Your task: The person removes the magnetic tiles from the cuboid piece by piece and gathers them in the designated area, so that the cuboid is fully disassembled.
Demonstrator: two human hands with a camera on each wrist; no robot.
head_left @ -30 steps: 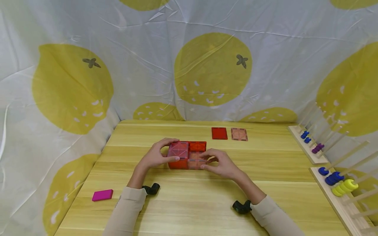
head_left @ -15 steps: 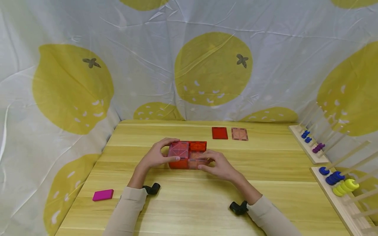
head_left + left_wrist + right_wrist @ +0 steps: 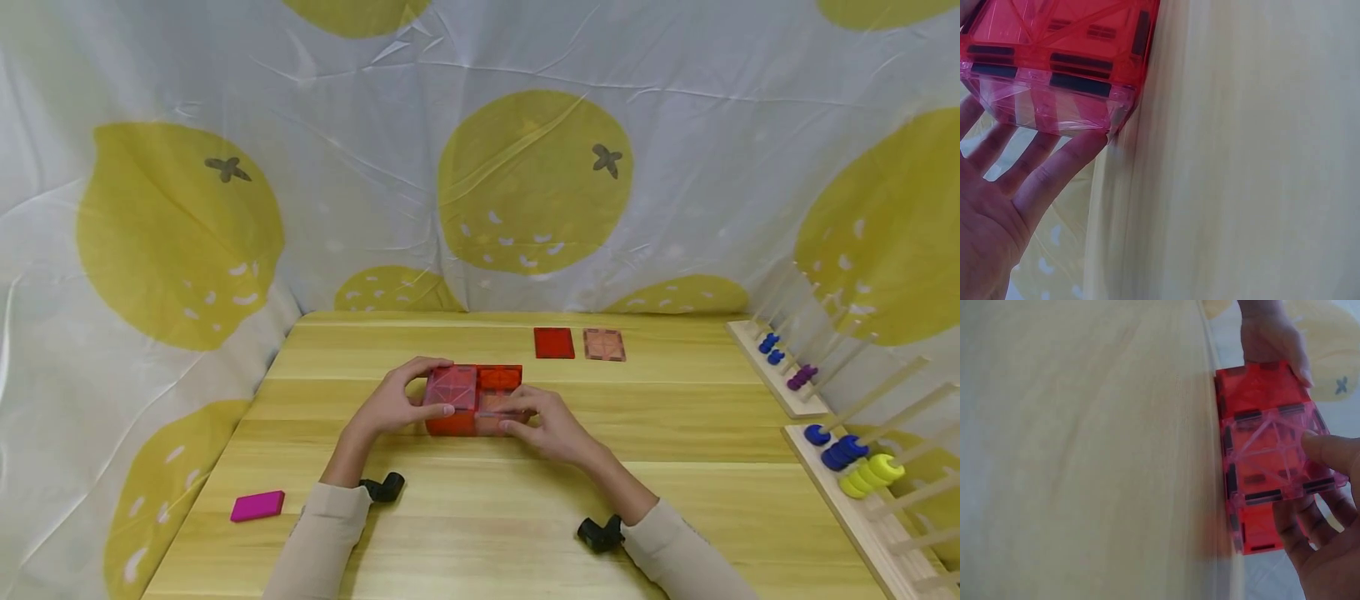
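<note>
Near the middle of the table (image 3: 480, 533), a person's got both hands on a little box (image 3: 452, 424) made of see-through red and pink tiles. Left hand (image 3: 392, 403) is clamped on the left end, thumb along the near top edge and fingers round the back, which I'd guess is to keep that half from sliding. That half has a pink top panel (image 3: 452, 388) on it; the right half is open above, so you can look straight in at its red back wall (image 3: 500, 378).

Right hand (image 3: 553, 427) is pinching a pink front tile (image 3: 1269, 447), thumb on the outer face, fingers tucked behind. Seems sensible, since it can be steadied from both sides. It's right up against the red one next to it; can't tell how firmly the dark edge strips are gripping.

Two loose squares, a red one (image 3: 553, 342) and a pale peach one (image 3: 603, 344), lie flat farther back, handy but out of the way imo. Magenta block (image 3: 257, 507) is off left near the sleeve, and a beaded peg board (image 3: 847, 518) sits well apart on the right.
</note>
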